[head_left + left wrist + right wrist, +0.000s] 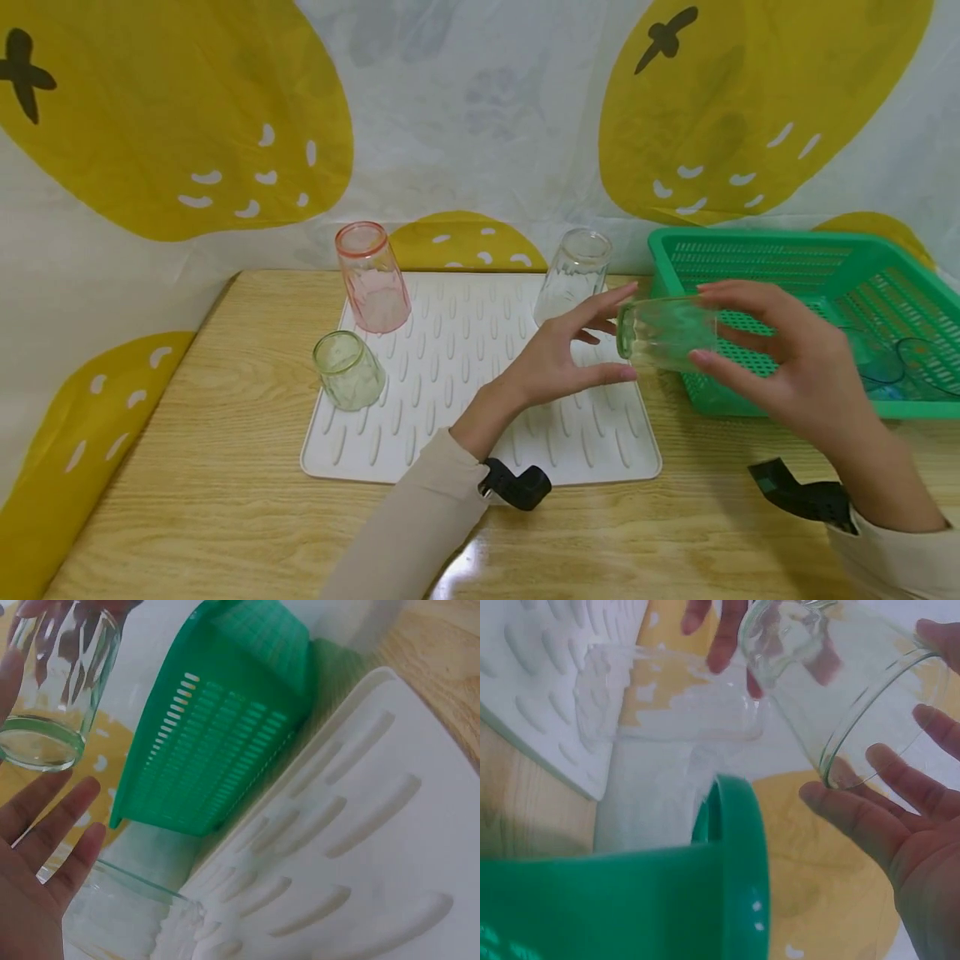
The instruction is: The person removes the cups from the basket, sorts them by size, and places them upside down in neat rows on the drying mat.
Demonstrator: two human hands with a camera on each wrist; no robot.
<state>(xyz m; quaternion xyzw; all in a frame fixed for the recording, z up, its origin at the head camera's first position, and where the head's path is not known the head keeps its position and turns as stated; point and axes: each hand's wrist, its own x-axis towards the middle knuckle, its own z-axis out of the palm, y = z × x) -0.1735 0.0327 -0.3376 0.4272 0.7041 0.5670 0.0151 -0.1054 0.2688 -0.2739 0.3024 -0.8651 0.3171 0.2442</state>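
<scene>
My right hand (795,367) grips a pale green glass tumbler (663,333) by its rim end, fingers above and thumb below. The tumbler lies sideways in the air over the gap between the white mat (465,450) and the green basket (787,408). Its thick base points at my left hand (555,358), whose fingers and thumb are spread around that end. Whether the left fingertips touch the glass I cannot tell. In the right wrist view the right fingers sit around the tumbler's rim (870,712).
On the ridged mat stand a pink glass (375,287) at the back left, a short green glass (348,375) in front of it and a clear glass (573,279) at the back right. Blue-rimmed glasses (873,354) lie in the basket. A patterned cloth (480,125) hangs behind.
</scene>
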